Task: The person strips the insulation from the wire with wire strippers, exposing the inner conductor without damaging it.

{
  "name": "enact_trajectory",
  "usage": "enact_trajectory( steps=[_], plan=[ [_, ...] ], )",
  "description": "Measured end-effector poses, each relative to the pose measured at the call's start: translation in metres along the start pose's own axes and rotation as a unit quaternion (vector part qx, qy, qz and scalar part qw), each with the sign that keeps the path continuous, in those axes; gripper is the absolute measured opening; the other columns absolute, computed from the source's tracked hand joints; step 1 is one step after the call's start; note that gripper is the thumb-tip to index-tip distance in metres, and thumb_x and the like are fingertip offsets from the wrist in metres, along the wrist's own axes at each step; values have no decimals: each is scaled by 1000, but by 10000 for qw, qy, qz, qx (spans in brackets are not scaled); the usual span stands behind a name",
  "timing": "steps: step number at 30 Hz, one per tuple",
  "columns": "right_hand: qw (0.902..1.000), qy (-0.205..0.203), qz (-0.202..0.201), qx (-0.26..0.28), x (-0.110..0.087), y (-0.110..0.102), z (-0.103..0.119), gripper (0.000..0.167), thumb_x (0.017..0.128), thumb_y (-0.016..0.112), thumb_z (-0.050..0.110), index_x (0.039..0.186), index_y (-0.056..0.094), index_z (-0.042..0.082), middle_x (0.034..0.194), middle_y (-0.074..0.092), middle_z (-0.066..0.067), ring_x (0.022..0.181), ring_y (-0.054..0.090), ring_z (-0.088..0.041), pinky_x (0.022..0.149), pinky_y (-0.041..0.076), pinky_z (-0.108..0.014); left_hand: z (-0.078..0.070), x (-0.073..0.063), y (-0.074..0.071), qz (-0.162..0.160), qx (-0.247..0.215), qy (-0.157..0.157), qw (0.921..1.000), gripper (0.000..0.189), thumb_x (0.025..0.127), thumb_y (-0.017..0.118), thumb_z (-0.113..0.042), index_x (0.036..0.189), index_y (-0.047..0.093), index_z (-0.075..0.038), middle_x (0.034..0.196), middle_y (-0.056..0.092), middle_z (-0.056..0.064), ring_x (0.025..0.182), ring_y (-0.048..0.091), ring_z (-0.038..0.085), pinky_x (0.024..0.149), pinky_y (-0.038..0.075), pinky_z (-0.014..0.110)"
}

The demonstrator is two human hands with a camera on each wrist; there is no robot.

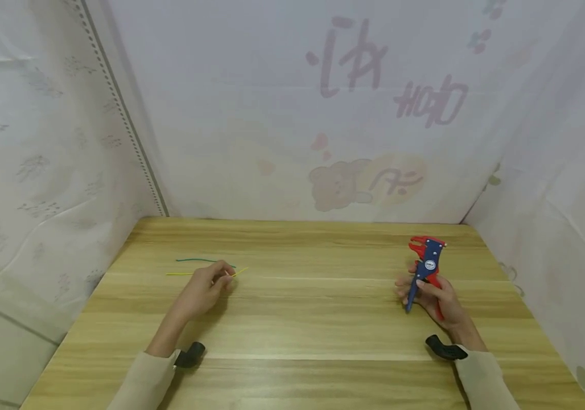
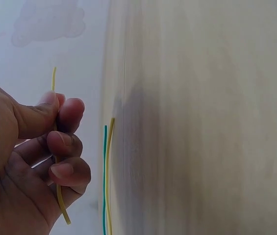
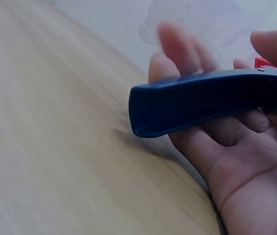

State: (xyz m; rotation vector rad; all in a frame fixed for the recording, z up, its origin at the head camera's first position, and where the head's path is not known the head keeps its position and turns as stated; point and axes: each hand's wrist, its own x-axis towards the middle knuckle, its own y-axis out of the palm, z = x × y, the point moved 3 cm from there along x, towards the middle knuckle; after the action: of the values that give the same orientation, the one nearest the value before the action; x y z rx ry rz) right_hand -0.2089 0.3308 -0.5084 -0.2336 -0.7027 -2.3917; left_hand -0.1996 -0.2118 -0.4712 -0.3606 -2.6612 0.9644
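Observation:
At the left of the table my left hand (image 1: pixel 205 290) pinches a short yellow wire (image 2: pixel 54 79) between thumb and index finger. One end of this wire sticks out past the fingertips; the other emerges below the curled fingers in the left wrist view. Close by on the tabletop lie a green wire (image 1: pixel 195 260) and another yellow wire (image 1: pixel 177 274), each partly hidden by the hand in the head view. My right hand (image 1: pixel 443 302) holds a wire stripper (image 1: pixel 429 256) with blue and red parts, raised with its red jaws upward. The thumb lies across it, and its blue handle (image 3: pixel 202 103) spans the fingers.
The wood-grain table (image 1: pixel 318 319) stretches between both hands. A printed pale cloth (image 1: pixel 251 142) hangs along its back edge, with more cloth at both sides. Black curved pieces (image 1: pixel 190 355) sit at both sleeve cuffs.

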Motion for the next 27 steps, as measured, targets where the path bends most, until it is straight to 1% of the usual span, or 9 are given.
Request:
enact_trajectory(
  steps=[3,5,7,10,14,18,21,27],
  plan=[
    [9999,31,-150,-10,1,1,-1,44,106,18,-13,145,37,-3,116,68,-27,99,72,-36,90,59,-44,-2,2,1,16,-35,7,10000,10,106,56,0,112,63,3,82,68,8,69,60,19,58,49,25],
    [9999,42,-108,-4,3,2,-3,43,106,17,-12,144,36,-3,113,67,-23,96,71,-33,90,59,-43,-2,3,2,14,-70,-34,10000,10,105,56,0,112,63,3,82,68,8,69,60,20,58,48,25],
    [10000,31,5,75,4,3,-4,44,106,15,-12,144,35,-4,112,65,-22,97,70,-33,90,59,-43,-2,3,2,14,-85,-62,9999,10,105,57,1,111,64,3,82,68,8,69,61,21,59,49,25],
    [9998,-21,177,106,6,3,-6,45,106,14,-12,145,34,-5,112,64,-21,98,70,-32,91,59,-43,-3,5,4,11,-58,-50,10000,9,105,58,-1,111,64,2,81,69,7,67,59,17,57,48,25],
    [9997,-33,213,137,9,4,-8,46,106,13,-12,146,35,-5,111,63,-22,97,70,-32,91,59,-44,-5,9,6,10,-62,-35,10000,9,106,58,-4,110,64,1,81,68,7,66,56,13,55,45,24],
    [9996,-12,243,148,9,5,-8,46,106,12,-13,146,34,-7,111,63,-22,97,70,-32,91,59,-44,-7,12,10,19,-105,-95,9999,9,105,59,-5,109,65,1,80,68,7,66,56,12,55,44,24],
    [9996,-2,233,144,10,5,-8,45,106,12,-13,145,34,-7,111,63,-22,97,70,-32,91,59,-44,-9,15,12,9,-99,-130,9999,8,105,59,-4,109,65,0,79,67,6,65,55,12,54,43,24],
    [9999,153,-34,9,12,6,-8,42,106,15,-12,142,37,-5,108,64,-21,94,70,-31,90,59,-42,-10,18,16,18,-132,-148,9998,7,104,60,-3,107,65,0,78,66,6,64,54,11,54,43,25]
  ],
)
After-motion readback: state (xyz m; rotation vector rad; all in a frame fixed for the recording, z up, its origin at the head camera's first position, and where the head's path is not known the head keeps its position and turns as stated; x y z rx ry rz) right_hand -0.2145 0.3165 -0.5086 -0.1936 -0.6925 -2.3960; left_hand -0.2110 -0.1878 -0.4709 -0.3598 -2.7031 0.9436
